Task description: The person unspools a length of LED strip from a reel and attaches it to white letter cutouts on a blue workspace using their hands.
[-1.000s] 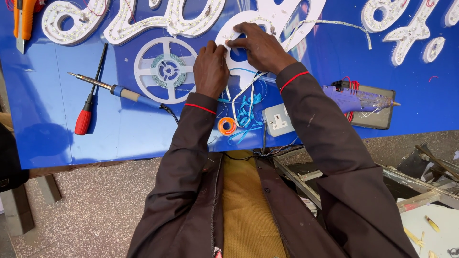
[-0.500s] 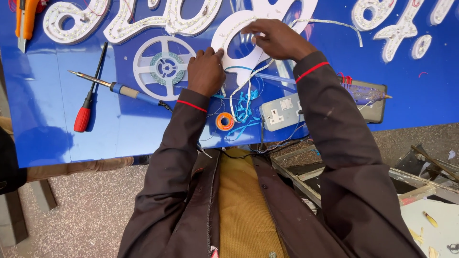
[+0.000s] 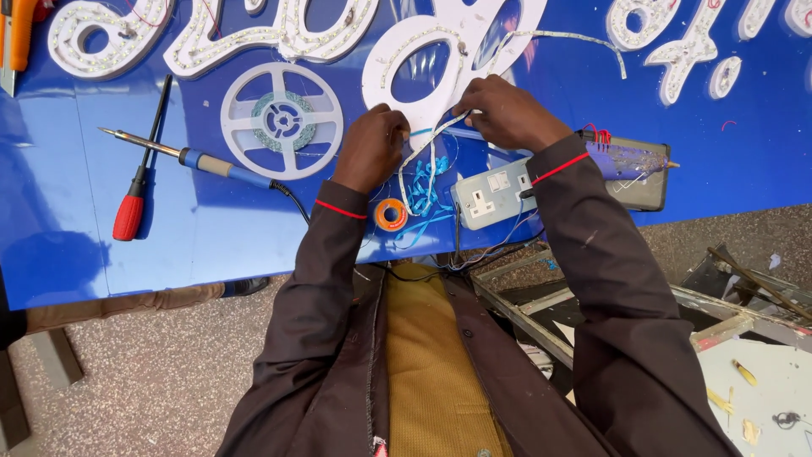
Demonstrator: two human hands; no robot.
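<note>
Centrally, a white loop-shaped sign letter (image 3: 440, 59) lies flat on the blue sign board (image 3: 211, 245), its channel lined with a row of small LED dots along the inner curve. Its face is glossy white plastic, with an oval opening through which the blue board shows. A thin white LED strip (image 3: 427, 156) trails from the letter's lower edge toward the person and curls over a tangle of blue backing tape (image 3: 431, 190).

Left hand (image 3: 370, 148): fingers closed, pinching the strip at the letter's lower left edge. Right hand (image 3: 507, 114): fingers curled down onto the letter's lower right edge, pressing the strip there; whether it grasps the strip or only presses it cannot be told.

Surroundings: an empty white strip reel (image 3: 282, 120) lies just left of the left hand. A soldering iron (image 3: 182, 155) with a blue handle and a red-handled screwdriver (image 3: 139, 186) lie further left. A small orange tape roll (image 3: 391, 214) sits near the left wrist, and a grey double wall socket (image 3: 492, 193) lies under the right forearm. A purple glue gun (image 3: 626, 159) rests right of the socket. Other white LED letters (image 3: 271, 38) lie along the board's far edge.
</note>
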